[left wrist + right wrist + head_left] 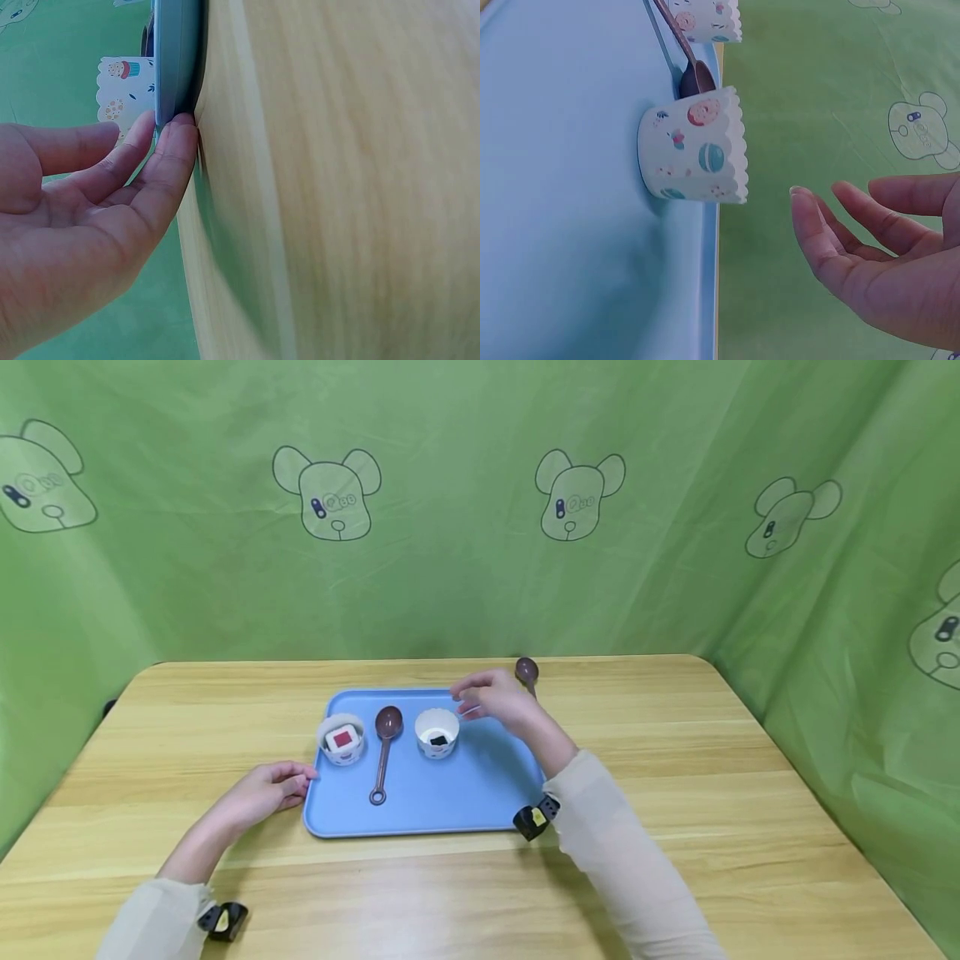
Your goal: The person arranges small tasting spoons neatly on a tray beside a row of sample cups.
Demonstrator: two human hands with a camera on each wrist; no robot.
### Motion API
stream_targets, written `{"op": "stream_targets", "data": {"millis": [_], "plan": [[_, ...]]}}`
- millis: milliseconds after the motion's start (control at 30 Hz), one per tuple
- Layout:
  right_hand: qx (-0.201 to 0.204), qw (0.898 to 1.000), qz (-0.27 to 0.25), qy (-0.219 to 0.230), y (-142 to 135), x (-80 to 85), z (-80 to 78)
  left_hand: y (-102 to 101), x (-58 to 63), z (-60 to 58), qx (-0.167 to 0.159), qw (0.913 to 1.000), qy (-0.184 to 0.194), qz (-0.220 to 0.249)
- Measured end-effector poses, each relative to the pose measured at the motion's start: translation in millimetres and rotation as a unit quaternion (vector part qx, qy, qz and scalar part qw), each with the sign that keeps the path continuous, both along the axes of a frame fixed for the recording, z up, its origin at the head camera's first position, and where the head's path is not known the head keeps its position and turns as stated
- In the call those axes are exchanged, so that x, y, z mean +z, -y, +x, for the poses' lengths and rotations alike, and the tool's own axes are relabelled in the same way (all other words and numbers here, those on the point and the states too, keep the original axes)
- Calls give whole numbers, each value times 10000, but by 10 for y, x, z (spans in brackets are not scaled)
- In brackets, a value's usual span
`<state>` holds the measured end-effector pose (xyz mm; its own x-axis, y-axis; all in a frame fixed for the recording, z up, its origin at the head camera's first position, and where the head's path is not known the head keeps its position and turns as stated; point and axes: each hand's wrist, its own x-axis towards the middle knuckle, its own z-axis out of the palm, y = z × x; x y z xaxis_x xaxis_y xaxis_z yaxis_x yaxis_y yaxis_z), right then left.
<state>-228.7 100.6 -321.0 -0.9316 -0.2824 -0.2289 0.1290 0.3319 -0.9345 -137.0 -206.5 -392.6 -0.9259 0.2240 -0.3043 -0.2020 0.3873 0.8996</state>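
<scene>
Pale sleeves reach in from the near side, the right sleeve [630, 868] stretching across the desk [360, 902] and the left sleeve [153, 918] staying at the near left. Each wrist carries a small black camera, one at the right [531, 821] and one at the left [227, 922]. Between the arms, a blue tray [465, 793] lies flat on the desk. At its left edge, the left hand [262, 793] touches the rim with its fingertips; its grip is loose, the thumb apart from the other fingers. The right hand [495, 697] hovers over the tray's far right part, its grip spread and holding nothing, fingers gently curved. Just beside it, without contact, stands the middle cup [437, 718], upright on the tray, scalloped at the rim and printed with sweets; a black patch [438, 741] shows inside. Near the tray's left edge stands the left cup [345, 757], similarly patterned, with a white block [342, 738] marked in red. Between the two cups lies a brown spoon [383, 756], bowl toward the far side. Another spoon [527, 671] lies at the desk's far edge, partly hidden by the right hand. Behind everything hangs a green curtain [450, 610] with bear outlines.
</scene>
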Motion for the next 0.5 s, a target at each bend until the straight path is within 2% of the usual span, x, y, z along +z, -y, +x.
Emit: {"op": "stream_targets", "data": {"millis": [500], "plan": [[-216, 9996, -22, -153, -257, 7, -70, 1, -4, 0, -7, 10000, -10, -31]]}}
